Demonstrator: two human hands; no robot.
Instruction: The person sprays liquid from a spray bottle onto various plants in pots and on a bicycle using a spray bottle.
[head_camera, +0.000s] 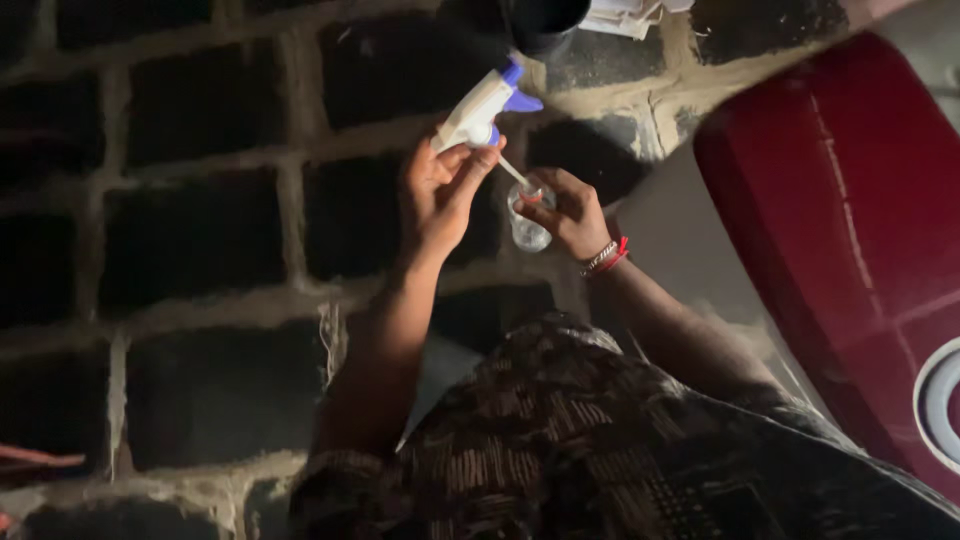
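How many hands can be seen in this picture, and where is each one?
2. The left hand holds a white spray head with blue trigger, raised over the paving. The right hand grips a small clear bottle beside it.

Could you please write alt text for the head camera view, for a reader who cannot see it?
The left hand holds a white and blue spray trigger head, its tube reaching into a small clear bottle held by the right hand, above dark paving blocks; a red vehicle panel is at right.

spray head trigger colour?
Blue-purple trigger on a white spray head, held by the left hand. Shows best in the head view.
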